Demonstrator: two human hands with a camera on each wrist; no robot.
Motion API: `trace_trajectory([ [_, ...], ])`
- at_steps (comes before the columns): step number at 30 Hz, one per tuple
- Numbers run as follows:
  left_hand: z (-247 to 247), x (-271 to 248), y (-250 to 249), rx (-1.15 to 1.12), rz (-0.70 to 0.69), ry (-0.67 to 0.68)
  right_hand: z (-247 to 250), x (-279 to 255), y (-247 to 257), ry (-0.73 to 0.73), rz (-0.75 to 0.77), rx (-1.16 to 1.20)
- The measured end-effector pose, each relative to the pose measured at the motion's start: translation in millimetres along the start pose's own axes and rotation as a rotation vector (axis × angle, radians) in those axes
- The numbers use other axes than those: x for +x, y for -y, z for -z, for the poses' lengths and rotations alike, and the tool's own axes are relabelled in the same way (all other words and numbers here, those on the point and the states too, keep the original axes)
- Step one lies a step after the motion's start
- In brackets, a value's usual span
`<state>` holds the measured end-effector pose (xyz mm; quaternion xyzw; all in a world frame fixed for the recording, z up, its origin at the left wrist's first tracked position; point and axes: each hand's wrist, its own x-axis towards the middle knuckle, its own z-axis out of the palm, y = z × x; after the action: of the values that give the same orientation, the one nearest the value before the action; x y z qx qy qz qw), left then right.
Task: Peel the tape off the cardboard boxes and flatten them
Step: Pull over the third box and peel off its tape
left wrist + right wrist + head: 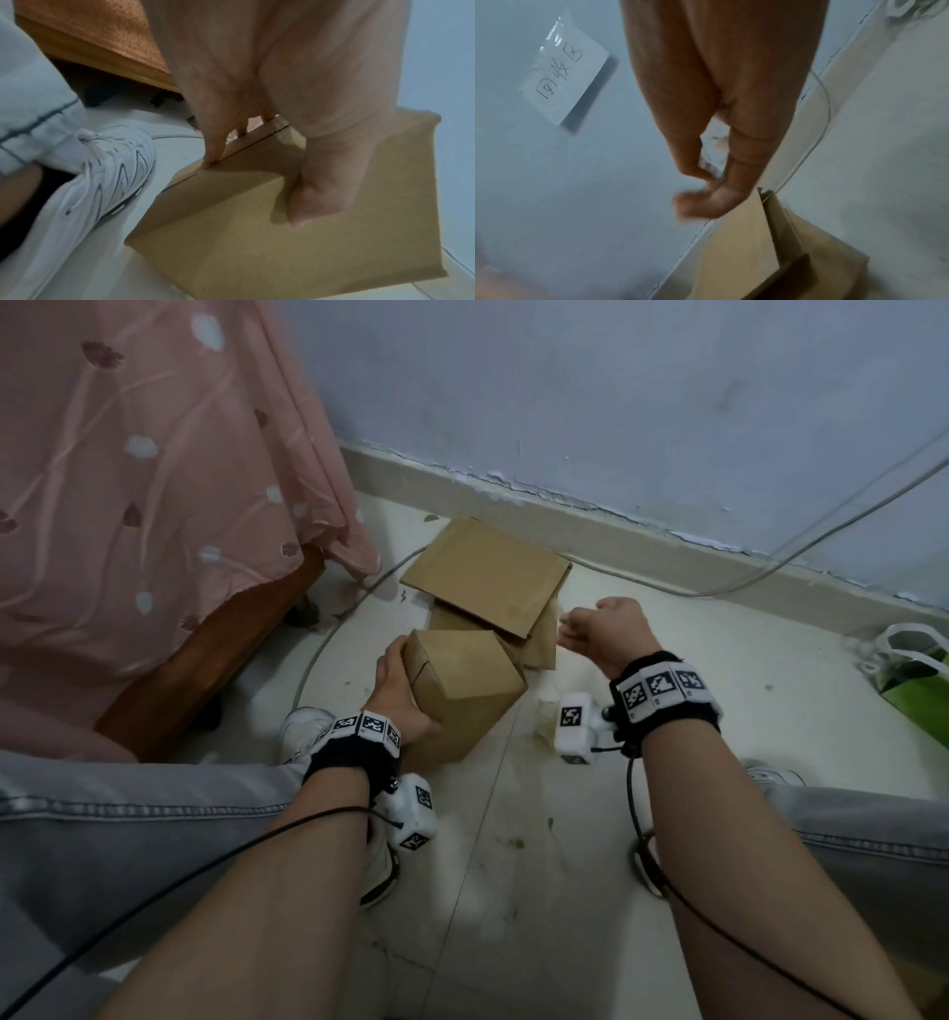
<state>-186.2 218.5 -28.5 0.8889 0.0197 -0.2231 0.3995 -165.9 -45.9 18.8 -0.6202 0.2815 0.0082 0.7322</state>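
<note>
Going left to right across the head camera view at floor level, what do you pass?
Pink bedspread → left hand → upright cardboard box it grips → right hand → green bag.

- Soft, even indoor light is filling the head view, moderately bright, with no glare; its source is not showing.
- The tilted cardboard box is casting only a faint shadow onto the pale floor tiles.
- Wide-angle distortion is bending the baseboard and stretching the forearms at the lower edge.
- The left-wrist picture is looking dimmer and slightly soft; the left hand is throwing a soft shadow under its thumb onto the cardboard.
- The right-wrist picture is suffering motion blur: the right hand is smearing at the fingertips, and the taped note on the wall is reading slightly soft.
</note>
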Motion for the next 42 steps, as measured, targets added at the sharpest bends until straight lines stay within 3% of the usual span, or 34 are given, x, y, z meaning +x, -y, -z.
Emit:
trace_trajectory([
  [4, 4, -1, -5, -0.028, 0.017, 0.0, 22, 19, -9, -0.166, -0.007, -0.682],
  [6, 7, -1, -2, -0.056, 0.054, -0.006, 31, 23, -28, -0.186, -0.083, -0.878],
  [9, 13, 0, 2, -0.086, 0.109, -0.021, 35, 18, -62, -0.175, -0.215, -0.898],
  [13, 24, 8, -6, -0.049, 0.195, -0.041, 36, 19, -103, -0.199, -0.239, -0.842],
  [16, 29, 12, -16, 0.043, 0.27, 0.0, 33, 18, -114, -0.251, -0.194, -0.813],
  [20, 24, 13, -26, 0.132, 0.317, 0.049, 37, 20, -118, -0.327, -0.111, -1.137],
  [28, 10, 14, -41, 0.193, 0.298, 0.08, 34, 20, -125, -0.306, -0.008, -0.95],
  [39, 9, 17, -45, 0.207, 0.304, 0.087, 14, 15, -158, 0.033, -0.138, -1.313],
  [42, 9, 16, -45, 0.21, 0.299, 0.101, 15, 20, -154, 0.025, -0.12, -1.325],
])
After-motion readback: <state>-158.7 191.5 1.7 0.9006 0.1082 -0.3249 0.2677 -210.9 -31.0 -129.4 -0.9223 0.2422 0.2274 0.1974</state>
